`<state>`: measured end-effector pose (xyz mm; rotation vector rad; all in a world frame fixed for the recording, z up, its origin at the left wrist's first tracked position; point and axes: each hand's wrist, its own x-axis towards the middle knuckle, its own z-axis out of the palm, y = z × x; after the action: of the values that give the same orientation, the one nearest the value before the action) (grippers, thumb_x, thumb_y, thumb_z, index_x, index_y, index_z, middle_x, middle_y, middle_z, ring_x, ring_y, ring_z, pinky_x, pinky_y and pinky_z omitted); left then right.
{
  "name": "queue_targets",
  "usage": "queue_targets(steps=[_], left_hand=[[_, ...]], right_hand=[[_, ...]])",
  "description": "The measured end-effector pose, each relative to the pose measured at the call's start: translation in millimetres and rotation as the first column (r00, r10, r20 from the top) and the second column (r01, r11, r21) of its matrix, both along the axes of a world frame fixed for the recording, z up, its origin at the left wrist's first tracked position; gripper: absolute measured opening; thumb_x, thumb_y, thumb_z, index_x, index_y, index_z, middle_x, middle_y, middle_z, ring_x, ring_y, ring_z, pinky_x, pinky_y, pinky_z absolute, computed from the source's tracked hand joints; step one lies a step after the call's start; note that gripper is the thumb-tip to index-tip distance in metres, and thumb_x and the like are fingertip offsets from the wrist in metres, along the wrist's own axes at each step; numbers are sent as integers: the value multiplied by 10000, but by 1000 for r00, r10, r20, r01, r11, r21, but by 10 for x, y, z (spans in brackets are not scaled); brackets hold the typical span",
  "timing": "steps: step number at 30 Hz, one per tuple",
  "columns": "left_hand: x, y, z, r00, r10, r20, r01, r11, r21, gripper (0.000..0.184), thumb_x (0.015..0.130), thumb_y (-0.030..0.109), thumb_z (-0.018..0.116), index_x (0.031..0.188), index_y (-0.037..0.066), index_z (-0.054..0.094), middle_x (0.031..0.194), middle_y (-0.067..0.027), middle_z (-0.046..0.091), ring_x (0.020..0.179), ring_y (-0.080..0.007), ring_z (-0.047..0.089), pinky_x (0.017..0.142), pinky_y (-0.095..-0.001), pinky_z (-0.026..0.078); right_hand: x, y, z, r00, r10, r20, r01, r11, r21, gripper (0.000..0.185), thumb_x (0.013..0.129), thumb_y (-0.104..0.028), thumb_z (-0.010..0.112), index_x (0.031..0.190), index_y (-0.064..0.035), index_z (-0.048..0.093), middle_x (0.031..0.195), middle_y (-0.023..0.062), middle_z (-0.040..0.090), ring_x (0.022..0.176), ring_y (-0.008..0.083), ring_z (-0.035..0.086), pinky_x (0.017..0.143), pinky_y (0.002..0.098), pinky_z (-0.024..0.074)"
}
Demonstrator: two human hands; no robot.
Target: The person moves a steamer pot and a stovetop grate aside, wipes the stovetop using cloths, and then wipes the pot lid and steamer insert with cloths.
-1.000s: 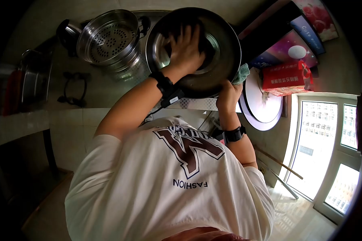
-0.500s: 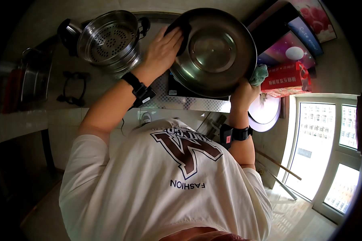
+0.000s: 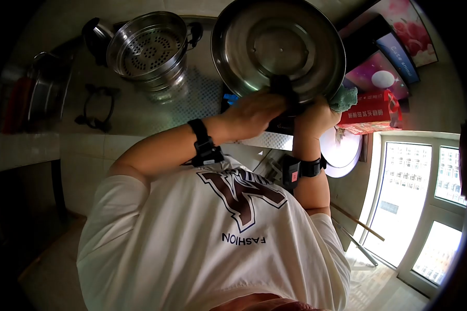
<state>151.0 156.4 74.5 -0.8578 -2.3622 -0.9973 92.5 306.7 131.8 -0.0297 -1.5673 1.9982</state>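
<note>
A wide, round metal pan (image 3: 264, 36) is held up at the top of the view, tilted with its ringed inside towards me. My left hand (image 3: 254, 111), a little blurred, is closed on a black cloth (image 3: 283, 90) pressed against the pan's near rim. My right hand (image 3: 316, 120) grips the near right edge of the pan; its fingertips are partly hidden. Beside that hand a green cloth (image 3: 343, 98) sticks out at the rim. Whether the right hand also holds this cloth, I cannot tell.
A steel steamer pot (image 3: 150, 49) with a perforated insert stands left of the pan on the counter (image 3: 192, 103). Near it are a black kettle (image 3: 97, 36) and a black pan-support ring (image 3: 98, 106). At right are a red box (image 3: 368, 111), patterned boxes (image 3: 379, 75) and a glass door (image 3: 399, 192).
My left hand has moved with the black cloth from the pan's left rim down and right to its near rim. The pan has shifted slightly upward and looks turned more towards me.
</note>
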Motion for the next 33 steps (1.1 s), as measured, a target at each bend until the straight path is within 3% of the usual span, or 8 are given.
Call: queue_targets(steps=[4, 9, 14, 17, 22, 28, 30, 33], left_hand=[[-234, -907, -271, 929, 157, -334, -334, 743, -580, 251, 865, 109, 622, 1100, 98, 709, 1215, -78, 683, 1234, -248, 604, 1192, -503, 357], [-308, -946, 83, 885, 81, -459, -261, 902, -343, 27, 771, 74, 631, 771, 94, 649, 862, -37, 630, 939, -210, 616, 1082, -410, 482], [-176, -837, 52, 915, 88, -393, -232, 913, -335, 43, 778, 77, 628, 742, 97, 618, 790, -32, 595, 848, -209, 604, 1059, -411, 486], [-143, -747, 63, 954, 46, -296, -145, 935, -322, 75, 785, 90, 642, 849, 65, 672, 902, -60, 671, 913, -232, 641, 932, -404, 508], [-225, -152, 214, 954, 171, -248, -218, 960, -176, 143, 799, 92, 652, 942, 88, 653, 868, -47, 667, 869, -254, 640, 881, -415, 499], [-213, 42, 16, 953, 130, -273, -143, 989, -31, 221, 838, 97, 633, 1042, 79, 716, 1038, -67, 733, 1036, -242, 686, 934, -407, 534], [-278, -297, -133, 931, 84, -355, -199, 932, -301, 244, 845, 108, 639, 1068, 101, 736, 1119, -54, 727, 1126, -218, 668, 1108, -452, 452], [-534, -856, -237, 811, -33, -584, -370, 745, -556, 244, 840, 89, 637, 1062, 102, 739, 1092, -50, 728, 1129, -216, 663, 1156, -466, 408]], right_hand=[[-126, 407, 216, 958, 223, 182, -242, 966, 90, 384, 777, 87, 565, 1145, 76, 674, 1076, 131, 716, 931, 228, 696, 860, 329, 558], [-268, 631, 151, 829, 471, 302, -417, 880, -226, 350, 923, -103, 573, 1215, 79, 639, 1130, 172, 708, 1003, 268, 698, 934, 368, 548], [28, 793, -75, 832, 502, 235, -445, 858, -258, 470, 987, -201, 582, 1380, 53, 536, 1366, 183, 616, 1249, 305, 599, 1092, 420, 463], [60, 899, -271, 678, 735, 17, -658, 618, -430, 654, 1008, -417, 603, 1494, -15, 430, 1538, 142, 477, 1414, 302, 451, 1219, 480, 294], [352, 85, -346, 658, 743, 126, -688, 660, -302, 716, 922, -308, 755, 1474, -17, 404, 1362, 94, 575, 1227, 223, 573, 1049, 360, 468], [12, 307, -509, 818, 554, 156, -406, 748, -525, 378, 912, -177, 523, 1186, 63, 624, 1193, 159, 682, 1090, 250, 644, 973, 386, 504], [-54, 532, -360, 907, 325, 266, -272, 938, -216, 389, 878, -155, 538, 1184, 70, 623, 1184, 167, 686, 1055, 251, 658, 942, 385, 521], [-167, 981, -43, 826, 420, 375, -514, 834, 199, 414, 881, -114, 548, 1258, 48, 601, 1177, 159, 689, 1021, 258, 683, 932, 378, 539]])
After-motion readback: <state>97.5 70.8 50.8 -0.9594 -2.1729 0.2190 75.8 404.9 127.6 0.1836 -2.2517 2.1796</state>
